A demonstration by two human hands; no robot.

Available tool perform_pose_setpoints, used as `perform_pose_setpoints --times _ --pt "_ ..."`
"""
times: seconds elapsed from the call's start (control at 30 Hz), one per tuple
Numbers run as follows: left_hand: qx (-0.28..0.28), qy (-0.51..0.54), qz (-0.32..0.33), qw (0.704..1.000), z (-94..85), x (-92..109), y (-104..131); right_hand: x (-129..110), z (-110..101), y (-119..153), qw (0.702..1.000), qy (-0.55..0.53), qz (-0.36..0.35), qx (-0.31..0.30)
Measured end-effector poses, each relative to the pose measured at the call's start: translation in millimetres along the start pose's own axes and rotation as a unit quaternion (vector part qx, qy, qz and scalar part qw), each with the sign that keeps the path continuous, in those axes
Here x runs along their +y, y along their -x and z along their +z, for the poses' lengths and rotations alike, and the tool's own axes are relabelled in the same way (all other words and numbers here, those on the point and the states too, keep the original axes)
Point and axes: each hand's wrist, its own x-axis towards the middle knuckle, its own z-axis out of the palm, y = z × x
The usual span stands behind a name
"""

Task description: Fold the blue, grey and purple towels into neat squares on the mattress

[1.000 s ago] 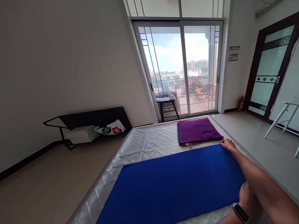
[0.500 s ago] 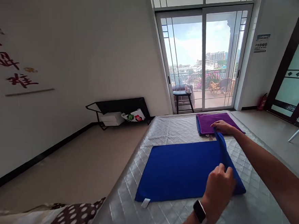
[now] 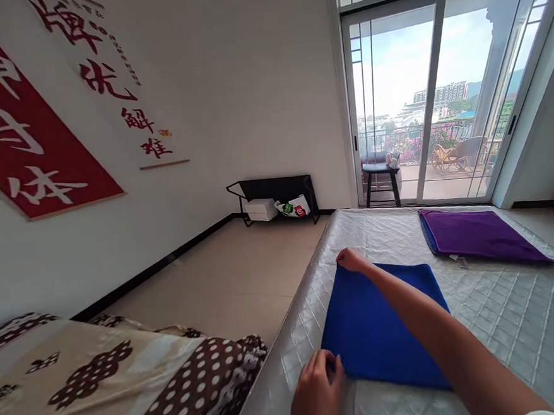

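A blue cloth lies on the silver quilted mattress, doubled over into a smaller piece. At its far left corner my right hand pinches the edge, the forearm crossing over the cloth. Down at the near left corner, my left hand has its fingers curled in on the cloth's edge; the fingertips are partly hidden. Farther back to the right rests a folded purple cloth with blue layers showing along its left side.
To the left is a brown and cream patterned bedspread. A black rack with white boxes stands by the wall. Beyond the mattress are a stool and a sliding glass door.
Both hands have moved left, carrying the blue cloth's right edge over to its left side, so it is now folded in half. The view has turned left.
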Motion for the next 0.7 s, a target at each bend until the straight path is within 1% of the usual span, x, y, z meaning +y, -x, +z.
perform_pose_setpoints --times 0.03,0.07,0.17,0.2,0.27,0.4,0.5,0.57,0.63,0.7 --pt "-0.005 -0.016 -0.018 1.0 3.9 -9 -2 2 9 0 1.0 0.027 0.002 -0.001" --pt "0.004 -0.029 -0.03 0.999 8.3 -16 -4 4 15 1 0.999 0.053 0.006 0.0" --pt "0.059 -0.058 -0.04 0.996 20.9 -31 -8 13 25 4 0.994 0.113 0.014 -0.002" --pt "0.066 -0.062 -0.038 0.995 24.3 -34 -9 14 27 5 0.992 0.127 0.015 -0.002" --pt "0.062 -0.057 -0.034 0.996 29.2 -38 -11 14 28 4 0.989 0.147 0.013 -0.002" --pt "0.062 -0.004 -0.025 0.998 31.8 -41 -14 9 25 5 0.988 0.153 -0.003 0.001" --pt "0.064 0.038 -0.02 0.997 30.0 -39 -15 6 15 10 0.991 0.133 -0.02 0.013" --pt "0.058 0.059 -0.023 0.996 28.9 -38 -16 5 1 18 0.993 0.112 -0.034 0.028" --pt "0.061 0.07 -0.031 0.995 28.4 -37 -16 4 -19 29 0.993 0.091 -0.054 0.049" --pt "0.081 0.066 -0.031 0.994 27.3 -36 -17 4 -45 44 0.992 0.072 -0.079 0.071"
